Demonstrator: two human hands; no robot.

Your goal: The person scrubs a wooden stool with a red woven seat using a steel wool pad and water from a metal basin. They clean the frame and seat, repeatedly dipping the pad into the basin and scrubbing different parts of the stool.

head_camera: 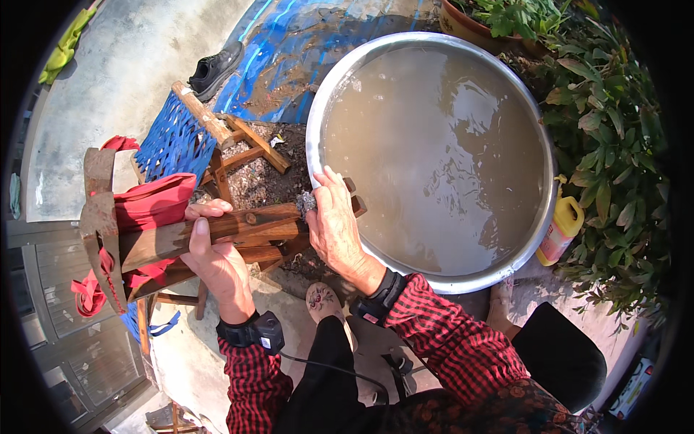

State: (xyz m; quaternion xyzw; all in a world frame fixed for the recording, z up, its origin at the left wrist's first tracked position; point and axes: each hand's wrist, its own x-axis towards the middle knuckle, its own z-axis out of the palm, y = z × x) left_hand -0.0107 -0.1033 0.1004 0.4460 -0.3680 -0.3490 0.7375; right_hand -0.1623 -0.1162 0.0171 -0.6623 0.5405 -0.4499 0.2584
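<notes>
My left hand [219, 260] grips the brown wooden legs of a folding stool [255, 219], thumb on top of one leg. The stool lies tilted sideways, its far leg ends over the rim of a large metal basin [320, 122]. Red fabric straps [149, 206] hang at its left end, by worn crosspieces. In my right hand [336, 230] is a wad of steel wool [305, 202], pressed against the legs near the basin; the fingers partly hide it. Murky greyish-brown water with a few bubbles fills the basin.
Another wooden stool with blue woven straps [176, 138] stands behind the held one. A black shoe [217, 70] rests near a wet blue tarp [282, 59]. Beside the basin are a yellow jug [561, 230], leafy plants [607, 135] and a potted plant [488, 24]. A black seat [561, 358] is lower right.
</notes>
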